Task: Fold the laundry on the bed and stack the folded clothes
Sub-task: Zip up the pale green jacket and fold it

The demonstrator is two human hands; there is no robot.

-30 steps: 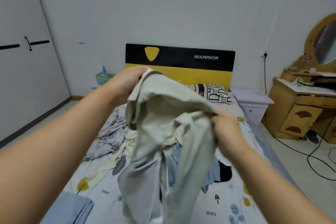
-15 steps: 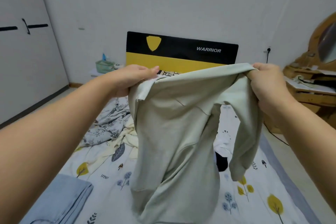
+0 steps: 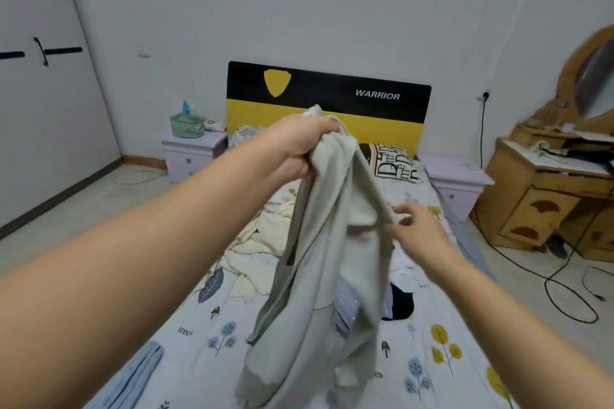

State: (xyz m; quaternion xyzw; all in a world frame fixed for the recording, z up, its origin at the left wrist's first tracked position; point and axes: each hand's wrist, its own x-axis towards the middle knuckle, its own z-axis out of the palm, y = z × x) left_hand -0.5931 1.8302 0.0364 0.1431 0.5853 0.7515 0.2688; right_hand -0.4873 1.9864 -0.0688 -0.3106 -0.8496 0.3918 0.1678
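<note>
Pale sage-green cotton hangs from the left hand (image 3: 300,146), whose fingers are clenched round a bunched upper edge of the garment (image 3: 319,276), a long-sleeved top by the look of it, lifted above the bed (image 3: 206,332). The cloth drops in loose folds from that fist down to the patterned sheet, where its lower part rests in a heap close to the person. The right hand (image 3: 417,226) is lower and to the right of the left one, a little blurred; its fingers are spread and its fingertips touch a fold at the garment's right edge, though whether they pinch it I cannot tell. Beyond and below the left hand lies a crumpled cream cloth (image 3: 255,242). Under the right forearm a dark garment (image 3: 400,304) shows on the sheet, just beside the hanging cloth. Beneath the left forearm, at the bed's near edge, sits a folded light-blue piece (image 3: 133,378). Past both hands stands the black and yellow headboard (image 3: 329,93).
</note>
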